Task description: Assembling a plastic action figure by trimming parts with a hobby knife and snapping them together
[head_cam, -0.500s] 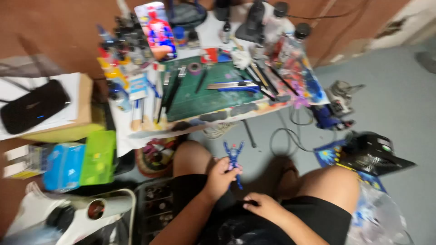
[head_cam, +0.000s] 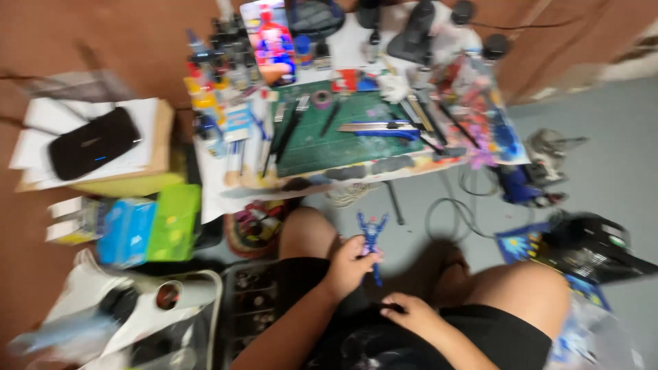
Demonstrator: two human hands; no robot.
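My left hand (head_cam: 351, 264) holds a small blue action figure (head_cam: 371, 236) upright above my lap, its arms raised. My right hand (head_cam: 410, 314) rests on my black shorts just below the figure, fingers curled; whether it holds anything is hidden. Ahead of my knees is a low table with a green cutting mat (head_cam: 329, 140). On the mat lie a blue utility knife (head_cam: 380, 128) and several dark tools.
Paint bottles (head_cam: 216, 65) crowd the table's left side, and a red-and-blue figure picture (head_cam: 274, 38) stands at the back. A black router (head_cam: 92, 142) sits on papers at left, above green and blue boxes (head_cam: 154, 226). Cables (head_cam: 459, 205) and a black device (head_cam: 589, 247) lie on the grey floor.
The view has shifted slightly. My left hand still holds the blue figure over my lap, and my right hand stays on my shorts.
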